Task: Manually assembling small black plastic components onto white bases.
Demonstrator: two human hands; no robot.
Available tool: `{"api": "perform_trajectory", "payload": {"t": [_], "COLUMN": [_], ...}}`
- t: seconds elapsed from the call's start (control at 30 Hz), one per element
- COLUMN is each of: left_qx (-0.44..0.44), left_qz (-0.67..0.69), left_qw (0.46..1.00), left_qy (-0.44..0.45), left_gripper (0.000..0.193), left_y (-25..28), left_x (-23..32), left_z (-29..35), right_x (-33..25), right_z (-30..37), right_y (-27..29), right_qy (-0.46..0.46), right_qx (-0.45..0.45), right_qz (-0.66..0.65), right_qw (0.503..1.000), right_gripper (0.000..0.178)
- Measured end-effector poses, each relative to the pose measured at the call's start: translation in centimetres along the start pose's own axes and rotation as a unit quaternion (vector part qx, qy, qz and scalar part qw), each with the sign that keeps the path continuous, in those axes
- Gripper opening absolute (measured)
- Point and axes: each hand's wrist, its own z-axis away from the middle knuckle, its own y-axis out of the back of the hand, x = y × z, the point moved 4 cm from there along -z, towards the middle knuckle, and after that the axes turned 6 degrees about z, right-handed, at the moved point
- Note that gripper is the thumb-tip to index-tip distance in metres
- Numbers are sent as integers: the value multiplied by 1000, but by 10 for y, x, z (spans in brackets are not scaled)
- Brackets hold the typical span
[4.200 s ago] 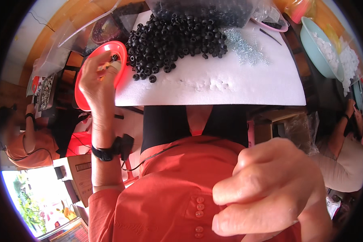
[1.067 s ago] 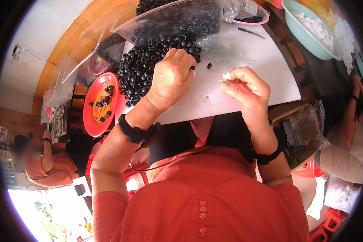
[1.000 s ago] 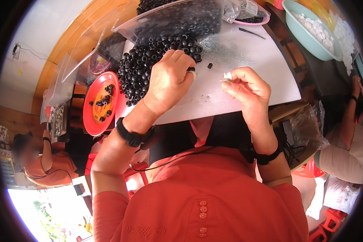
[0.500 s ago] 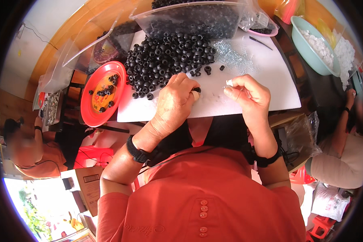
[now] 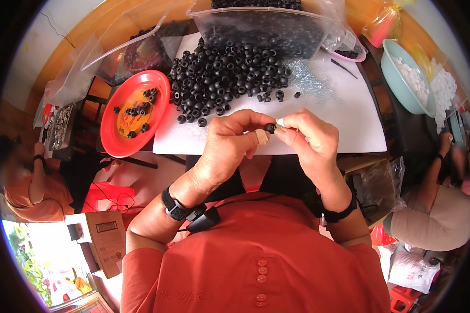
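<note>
My left hand [image 5: 225, 143] pinches a small black round plastic piece with a hole [image 5: 270, 128] between thumb and forefinger, over the near edge of the white work surface. A beige bandage wraps the left thumb. Right beside that piece, my right hand [image 5: 313, 143] has thumb and forefinger pressed together; whatever they hold is too small to make out. White tape covers the right forefinger's tip. Beyond my hands lies a large heap of similar black pieces [image 5: 224, 78]. To its right, tiny clear pieces [image 5: 308, 78] are scattered on the white sheet [image 5: 350, 120].
On the left, a red plate [image 5: 109, 133] carries several black pieces. A clear plastic bin [image 5: 261, 31] stands behind the heap. A thin black tool [image 5: 343, 68] lies at the far right. Beyond it is a green basin [image 5: 389, 68] of white pieces. Other people sit at both sides.
My left hand has lifted its black piece off the sheet and turned it toward the right. My right hand has come in from the right, its fingertips now at that piece.
</note>
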Motion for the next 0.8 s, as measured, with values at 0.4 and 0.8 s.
{"api": "perform_trajectory", "payload": {"t": [0.4,0.8], "left_qx": [20,-12], "left_qz": [92,103], "left_qw": [995,994], "left_qy": [45,38], "left_gripper": [17,15], "left_y": [6,10], "left_x": [-9,-15], "left_z": [5,8], "right_x": [-11,40], "right_z": [-9,-48], "right_y": [5,12], "right_qy": [33,-50], "right_qx": [-28,-135], "right_qz": [156,453], "right_qw": [987,880], "right_gripper": [17,6]}}
